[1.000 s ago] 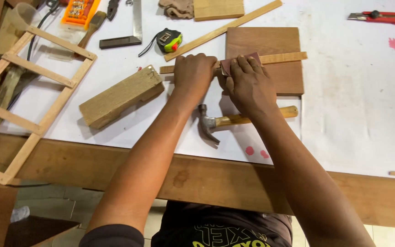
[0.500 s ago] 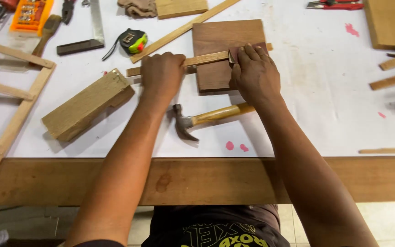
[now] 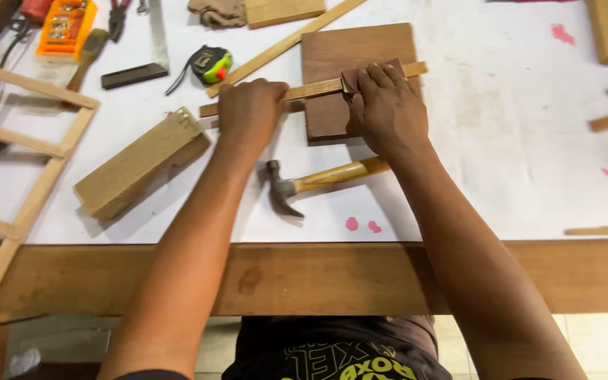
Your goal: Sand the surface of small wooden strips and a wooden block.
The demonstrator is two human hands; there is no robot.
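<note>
- The wooden strip (image 3: 318,89) lies with its long axis running left to right across both hands, its right end tilted slightly away from the person.
- The left hand (image 3: 250,111) is curled over the left part of the strip, fingers folded down and pressing it flat; the left end of the strip projects beyond this hand.
- The right hand (image 3: 387,112) grips a folded piece of dark red sandpaper (image 3: 352,79) around the strip, fingers bunched together over it.
- The sandpaper sits just left of the right fingertips, between the two hands and nearer the right one; the right end of the strip projects past the right hand.
- The strip rests across a reddish-brown board (image 3: 360,49), which lies under and beyond the right hand.
- A claw hammer (image 3: 318,180) lies on the white table sheet (image 3: 501,155) on the near side of both hands, between the wrists, handle towards the right.
- A thick wooden block (image 3: 138,163) lies left of the left hand; a tape measure (image 3: 211,65) lies beyond it.
</note>
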